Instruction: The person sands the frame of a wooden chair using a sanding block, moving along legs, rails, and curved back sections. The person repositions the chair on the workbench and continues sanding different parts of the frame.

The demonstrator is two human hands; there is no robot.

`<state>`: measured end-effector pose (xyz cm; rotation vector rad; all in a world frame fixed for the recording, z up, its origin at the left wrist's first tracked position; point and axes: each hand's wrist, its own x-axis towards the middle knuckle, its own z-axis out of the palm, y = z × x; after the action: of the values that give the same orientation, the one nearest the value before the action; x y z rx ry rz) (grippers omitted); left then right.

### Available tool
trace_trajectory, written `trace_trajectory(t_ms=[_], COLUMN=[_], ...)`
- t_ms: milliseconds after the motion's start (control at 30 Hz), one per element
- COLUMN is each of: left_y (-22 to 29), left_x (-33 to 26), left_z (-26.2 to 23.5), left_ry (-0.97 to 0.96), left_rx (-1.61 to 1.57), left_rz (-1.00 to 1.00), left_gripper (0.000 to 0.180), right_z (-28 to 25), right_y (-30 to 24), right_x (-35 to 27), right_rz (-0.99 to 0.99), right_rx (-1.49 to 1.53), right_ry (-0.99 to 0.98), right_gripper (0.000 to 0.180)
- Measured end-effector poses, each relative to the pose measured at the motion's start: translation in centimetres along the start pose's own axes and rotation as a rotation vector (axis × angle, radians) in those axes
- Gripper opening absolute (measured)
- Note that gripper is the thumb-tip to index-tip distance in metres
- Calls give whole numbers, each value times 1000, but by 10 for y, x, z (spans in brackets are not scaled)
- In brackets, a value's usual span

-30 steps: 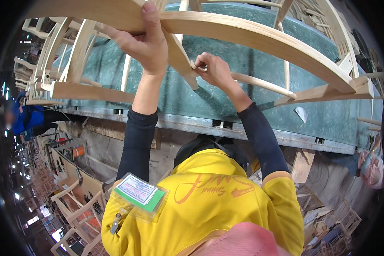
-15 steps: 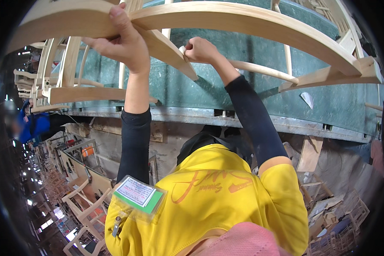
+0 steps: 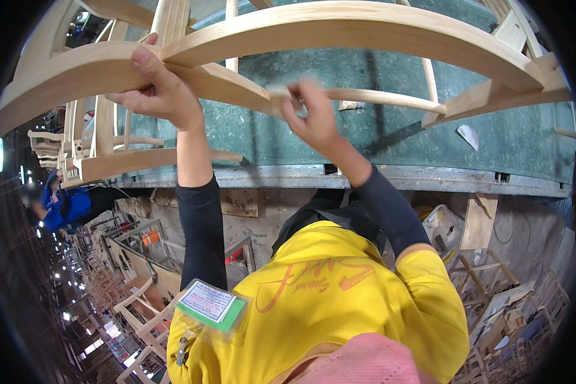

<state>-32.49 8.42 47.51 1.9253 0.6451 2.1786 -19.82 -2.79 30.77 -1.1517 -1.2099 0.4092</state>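
Observation:
A pale bare-wood chair frame lies across the top of the view, its long curved rail [image 3: 365, 29] bowing to the right. My left hand [image 3: 163, 93] is closed round the frame at a joint, thumb on top and fingers beneath. From that joint a tapered leg [image 3: 237, 86] slants toward the middle. At the leg's end is my right hand [image 3: 317, 118], fingers curled and blurred by motion. A pale smear shows at its fingertips; what it is cannot be made out. A round rung [image 3: 384, 97] runs behind this hand to the right-hand leg.
The frame is over a green-topped workbench [image 3: 390, 150] with a metal front edge [image 3: 429, 182]. A white scrap [image 3: 468, 137] lies on the bench. More chair parts [image 3: 128, 163] are at the left, near a person in blue [image 3: 70, 205]. Wooden frames [image 3: 483, 275] stand on the floor.
My right hand has turned from a tight fist to a looser curl and is blurred at the leg's end. The frame and my left hand sit slightly further left and lower in view.

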Motion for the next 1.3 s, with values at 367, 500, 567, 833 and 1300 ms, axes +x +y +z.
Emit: trace_trajectory(t_ms=[367, 500, 567, 833, 1300], left_y=[-4, -2, 0, 3, 7], left_x=[1, 2, 1, 0, -2], left_z=[7, 7, 8, 12, 14], left_ry=[-14, 5, 3, 25, 7], left_rx=[-2, 12, 11, 30, 15], left_rz=[4, 14, -4, -18, -15], left_gripper=[71, 71, 71, 66, 72], right_z=[33, 49, 50, 39, 49], right_y=[121, 99, 91, 37, 31], right_x=[0, 17, 6, -46, -36], right_rz=[539, 678, 702, 734, 13], right_rx=[707, 663, 647, 511, -276], right_ry=[-308, -432, -301, -71, 164], right_gripper=[33, 35, 31, 17, 24])
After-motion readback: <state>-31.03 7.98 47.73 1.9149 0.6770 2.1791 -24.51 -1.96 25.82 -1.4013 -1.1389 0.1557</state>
